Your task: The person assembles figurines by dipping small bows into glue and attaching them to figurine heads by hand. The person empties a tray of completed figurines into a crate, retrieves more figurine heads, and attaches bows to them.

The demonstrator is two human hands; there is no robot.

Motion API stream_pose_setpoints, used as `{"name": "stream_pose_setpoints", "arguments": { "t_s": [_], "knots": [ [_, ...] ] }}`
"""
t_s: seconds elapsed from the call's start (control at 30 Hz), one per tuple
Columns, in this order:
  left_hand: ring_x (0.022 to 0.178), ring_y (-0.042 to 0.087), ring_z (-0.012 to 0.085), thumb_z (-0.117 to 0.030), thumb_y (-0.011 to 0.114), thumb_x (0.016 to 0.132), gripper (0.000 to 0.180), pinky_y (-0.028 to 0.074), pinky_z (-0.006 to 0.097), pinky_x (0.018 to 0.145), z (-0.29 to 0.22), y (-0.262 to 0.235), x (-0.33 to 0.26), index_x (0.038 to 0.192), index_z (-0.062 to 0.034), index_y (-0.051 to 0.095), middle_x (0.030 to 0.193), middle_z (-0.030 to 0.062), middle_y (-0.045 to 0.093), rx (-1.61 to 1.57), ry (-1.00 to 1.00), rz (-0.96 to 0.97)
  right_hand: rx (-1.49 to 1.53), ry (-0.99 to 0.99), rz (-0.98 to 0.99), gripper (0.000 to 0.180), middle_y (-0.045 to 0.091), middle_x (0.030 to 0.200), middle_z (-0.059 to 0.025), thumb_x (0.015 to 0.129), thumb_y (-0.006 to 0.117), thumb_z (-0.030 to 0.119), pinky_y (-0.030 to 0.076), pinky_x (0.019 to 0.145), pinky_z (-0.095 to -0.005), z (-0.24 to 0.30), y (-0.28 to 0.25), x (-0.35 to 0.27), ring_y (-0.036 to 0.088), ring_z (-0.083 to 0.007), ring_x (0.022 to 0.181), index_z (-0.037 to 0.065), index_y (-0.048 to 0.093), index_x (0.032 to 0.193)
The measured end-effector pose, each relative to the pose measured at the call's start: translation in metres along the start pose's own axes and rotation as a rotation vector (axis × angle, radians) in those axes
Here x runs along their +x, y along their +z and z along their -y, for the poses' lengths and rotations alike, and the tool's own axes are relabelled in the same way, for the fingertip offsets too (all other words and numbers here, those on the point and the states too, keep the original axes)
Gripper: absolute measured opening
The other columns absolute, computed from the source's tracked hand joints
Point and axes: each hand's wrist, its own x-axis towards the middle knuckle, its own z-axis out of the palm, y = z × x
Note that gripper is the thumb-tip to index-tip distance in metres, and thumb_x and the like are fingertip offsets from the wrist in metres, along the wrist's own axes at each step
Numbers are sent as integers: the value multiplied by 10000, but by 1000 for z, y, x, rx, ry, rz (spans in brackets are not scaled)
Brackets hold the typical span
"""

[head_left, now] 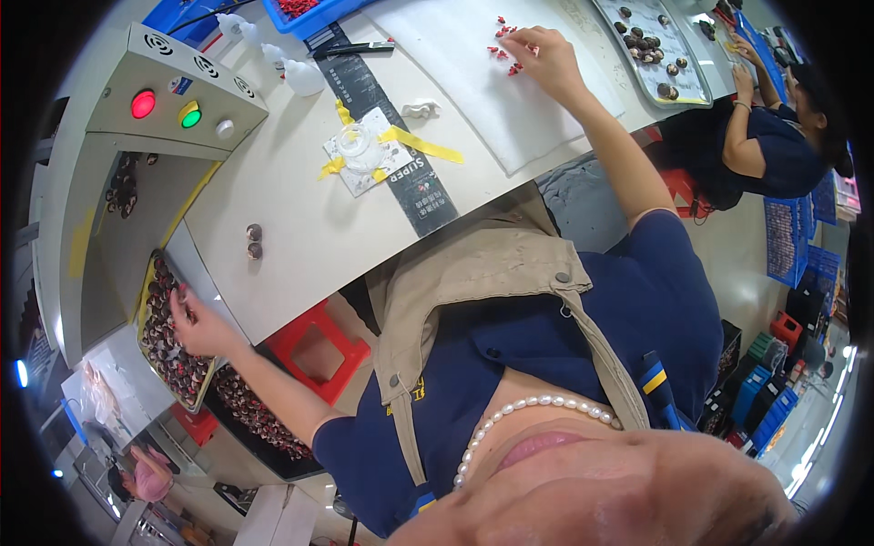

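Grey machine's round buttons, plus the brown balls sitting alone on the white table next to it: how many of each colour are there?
Red button: 1
Green button: 1
White button: 1
Brown balls: 2
Total: 5

Red bits [502,55] toward the far edge of the white sheet [482,109]; 2 brown balls [254,234] near the left edge of the pale surface [300,200]; yellow-rimmed tray [208,382]; black strip [375,96] with white lettering; red and green lights [143,104]

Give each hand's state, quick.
Left hand: half-curled at the brown balls; grip can't be told.
Right hand: bent over small red pieces; grip can't be told.
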Motion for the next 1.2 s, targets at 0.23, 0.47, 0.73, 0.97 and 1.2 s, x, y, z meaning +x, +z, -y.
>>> {"name": "stream_pose_setpoints", "arguments": {
  "t_s": [0.23, 0.47, 0.73, 0.97, 1.2],
  "knots": [
    [889, 627, 288, -384, 506, 836, 353, 195, 662, 916, 150, 12, 45, 1115, -194, 609, 1019, 65, 652, 646, -14, 33, -256, -259, 6, 188, 640, 771, -50, 781, 637, 295, 448, 671, -411, 30, 35, 2, 593, -269, 779, 112, 632, 827],
    [857, 602, 173, -319, 666, 759, 302, 265, 459, 995, 26, -15, -2, 1022, -173, 629, 881, 1, 646, -102, 202, 428, 57, -78, 132, 147, 647, 801, -48, 807, 647, 155, 475, 642, -316, 86, 17, -18, 600, -190, 757, 53, 576, 886],
    [908, 580, 153, -211, 673, 768, 307, 331, 413, 951, 5, -2, -51, 1057, -130, 608, 949, 12, 622, -105, 233, 422, 698, 16, 417, 117, 636, 812, -19, 838, 641, 124, 457, 711, -201, 139, 18, -47, 569, -59, 760, 23, 620, 894],
    [967, 552, 122, -30, 558, 864, 295, 498, 247, 759, -43, -7, -85, 1157, -48, 533, 1112, 61, 573, -1445, -475, 648, 800, -45, 638, 121, 620, 866, -33, 840, 632, 89, 465, 741, -201, 196, 21, -39, 563, -72, 799, 2, 611, 920],
    [933, 581, 120, -116, 514, 913, 271, 520, 217, 693, -84, -7, -110, 1175, -47, 513, 1045, 81, 608, -1757, -695, 958, 430, -434, 427, 103, 590, 848, -46, 842, 610, 113, 442, 678, -281, 219, 45, -34, 546, -151, 791, 32, 604, 905]
  ]
}}
